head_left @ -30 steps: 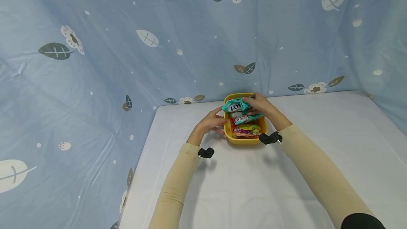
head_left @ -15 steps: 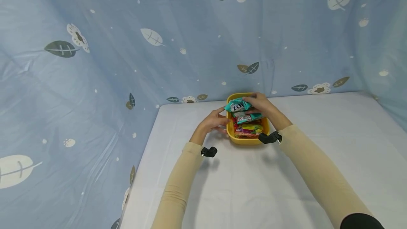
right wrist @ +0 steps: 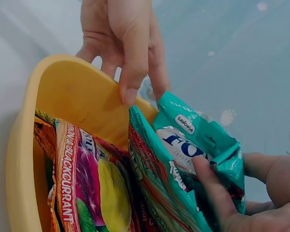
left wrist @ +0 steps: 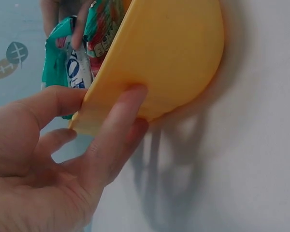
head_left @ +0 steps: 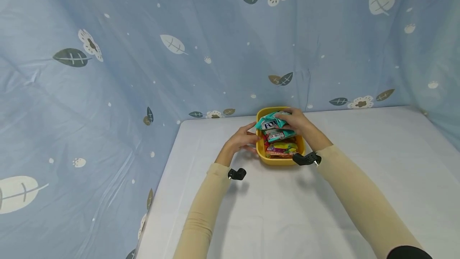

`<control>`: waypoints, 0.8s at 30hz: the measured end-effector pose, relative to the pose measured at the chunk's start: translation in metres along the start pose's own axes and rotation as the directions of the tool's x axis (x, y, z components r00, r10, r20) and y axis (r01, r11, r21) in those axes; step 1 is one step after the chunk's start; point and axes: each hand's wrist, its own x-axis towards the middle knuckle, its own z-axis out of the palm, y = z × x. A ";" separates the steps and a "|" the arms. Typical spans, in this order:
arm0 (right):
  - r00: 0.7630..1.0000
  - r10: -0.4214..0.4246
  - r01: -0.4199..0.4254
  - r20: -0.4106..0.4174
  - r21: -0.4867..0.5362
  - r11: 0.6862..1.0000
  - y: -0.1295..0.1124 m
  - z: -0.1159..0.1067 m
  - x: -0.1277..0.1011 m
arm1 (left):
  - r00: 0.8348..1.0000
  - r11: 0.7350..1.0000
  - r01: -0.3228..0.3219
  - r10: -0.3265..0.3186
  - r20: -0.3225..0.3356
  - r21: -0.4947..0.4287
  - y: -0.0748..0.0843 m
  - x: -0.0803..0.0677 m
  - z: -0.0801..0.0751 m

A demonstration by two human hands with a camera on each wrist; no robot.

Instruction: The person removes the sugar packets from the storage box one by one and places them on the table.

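A yellow tub [head_left: 300,147] full of colourful snack packets stands at the table's far edge. My left hand [head_left: 247,138] pinches its left rim, the thumb over the edge [right wrist: 128,53] and the fingers [left wrist: 118,128] flat against the outer wall [left wrist: 174,53]. My right hand [head_left: 294,121] grips teal packets [head_left: 270,124] at the tub's far end, its fingers [right wrist: 213,195] curled around them [right wrist: 188,145]. They stand tilted, partly above the rim. A purple and yellow blackcurrant packet [right wrist: 79,188] lies beneath them in the tub.
The white table [head_left: 280,211] stretches toward me. A blue curtain with leaves and flowers [head_left: 172,43] hangs right behind the tub and along the table's left side. Small black cameras [head_left: 235,174] sit on both wrists.
The right hand has shifted the teal packets slightly rightward and down toward the tub's far end. The left hand has stayed on the rim. The head view has shifted a little.
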 end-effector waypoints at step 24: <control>1.000 -0.002 -0.001 0.019 0.161 0.987 0.001 -0.011 -0.009 | 1.000 1.000 0.003 -0.002 0.004 -0.005 0.000 0.002 -0.001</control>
